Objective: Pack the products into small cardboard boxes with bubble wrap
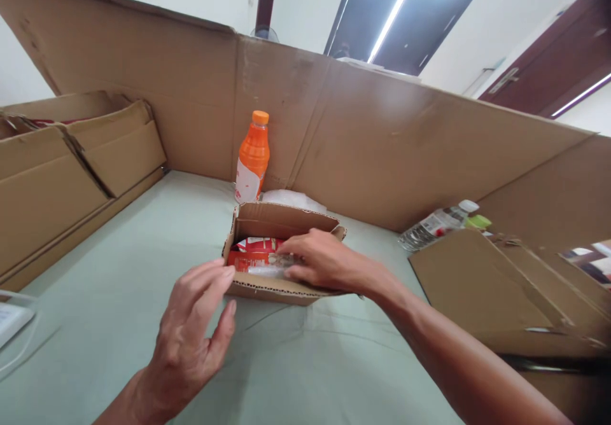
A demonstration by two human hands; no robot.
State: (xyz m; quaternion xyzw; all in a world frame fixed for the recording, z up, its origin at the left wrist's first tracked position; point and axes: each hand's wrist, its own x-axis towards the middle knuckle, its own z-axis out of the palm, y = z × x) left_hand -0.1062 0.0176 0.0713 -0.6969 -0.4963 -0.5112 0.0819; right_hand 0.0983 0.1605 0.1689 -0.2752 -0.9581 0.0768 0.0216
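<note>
Our right hand [324,261] lies inside the small box [279,288] on the surface [119,298], fingers closed on a clear-wrapped packet [272,264]; light, slippery, crushable, best pinched by its edges; our left hand [191,329] hovers open just beside the box.

The small cardboard box [267,288] is matt, rough-edged corrugated board holding glossy red packets [252,253], beside a shiny orange plastic bottle [252,156], on a table [119,285] under smooth pale-green cloth.
</note>
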